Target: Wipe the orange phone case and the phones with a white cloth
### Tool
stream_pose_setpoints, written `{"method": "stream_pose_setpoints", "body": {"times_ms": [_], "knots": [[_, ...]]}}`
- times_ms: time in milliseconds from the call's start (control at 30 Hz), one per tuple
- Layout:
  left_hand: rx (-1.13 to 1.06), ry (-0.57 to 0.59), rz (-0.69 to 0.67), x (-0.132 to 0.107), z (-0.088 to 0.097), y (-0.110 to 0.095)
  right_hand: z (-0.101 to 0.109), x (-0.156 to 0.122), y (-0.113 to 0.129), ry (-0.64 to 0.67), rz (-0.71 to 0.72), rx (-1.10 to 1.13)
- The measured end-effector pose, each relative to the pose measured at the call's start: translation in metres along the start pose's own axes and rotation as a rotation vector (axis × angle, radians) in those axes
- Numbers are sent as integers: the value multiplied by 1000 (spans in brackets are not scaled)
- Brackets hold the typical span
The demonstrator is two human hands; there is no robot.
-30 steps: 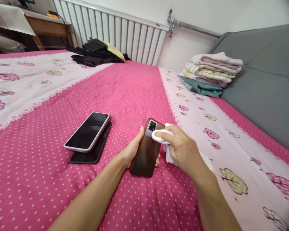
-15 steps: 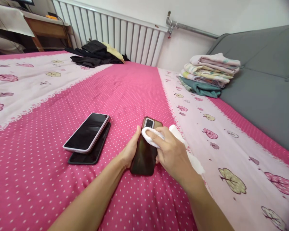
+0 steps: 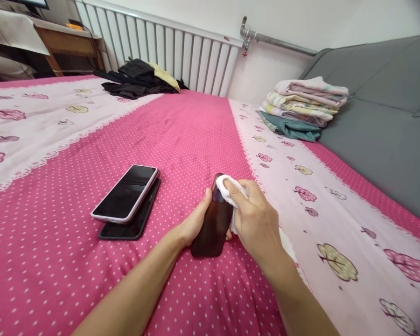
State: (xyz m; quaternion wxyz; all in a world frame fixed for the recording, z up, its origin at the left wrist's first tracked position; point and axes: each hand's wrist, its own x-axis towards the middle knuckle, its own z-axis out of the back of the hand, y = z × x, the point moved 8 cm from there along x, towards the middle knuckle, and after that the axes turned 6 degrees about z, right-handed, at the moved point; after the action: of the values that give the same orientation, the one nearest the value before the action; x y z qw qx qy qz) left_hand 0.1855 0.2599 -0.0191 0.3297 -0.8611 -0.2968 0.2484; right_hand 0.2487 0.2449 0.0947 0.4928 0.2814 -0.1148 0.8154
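My left hand (image 3: 196, 219) is wrapped round a dark brown phone (image 3: 212, 233), thumb along its left edge and fingertips showing at its right edge. The back of the phone faces up, with the camera block at its top end. My right hand (image 3: 257, 214) pinches a white cloth (image 3: 227, 186), which is pressed on the phone's top end and covers part of the camera block. To the left, a phone with a pale rim (image 3: 126, 193) lies screen up, across a black phone (image 3: 145, 219) beneath it.
The bed has a pink dotted and white tree-print cover (image 3: 182, 130). Dark clothes (image 3: 136, 79) lie at the far edge by a white radiator (image 3: 168, 42). Folded fabrics (image 3: 304, 109) are stacked at the right against a grey headboard (image 3: 381, 93). A desk (image 3: 66, 44) stands far left.
The held phone has tilted, its back looking darker and narrower. My right hand and the cloth have shifted slightly right over the camera end. The two phones on the left have not moved.
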Motion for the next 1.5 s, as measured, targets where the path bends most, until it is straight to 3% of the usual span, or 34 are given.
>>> {"method": "stream_pose_setpoints", "body": {"times_ms": [567, 800, 1100, 1500], "knots": [[188, -97, 75, -3, -7, 4, 7, 0, -24, 83, -245, 132], [85, -82, 76, -3, -10, 4, 9, -2, -28, 93, -312, 65], [86, -82, 85, -3, -9, 5, 10, 1, -21, -82, -163, 299], [176, -86, 159, -5, -9, 9, 9, 3, -16, -28, -64, 230]]}}
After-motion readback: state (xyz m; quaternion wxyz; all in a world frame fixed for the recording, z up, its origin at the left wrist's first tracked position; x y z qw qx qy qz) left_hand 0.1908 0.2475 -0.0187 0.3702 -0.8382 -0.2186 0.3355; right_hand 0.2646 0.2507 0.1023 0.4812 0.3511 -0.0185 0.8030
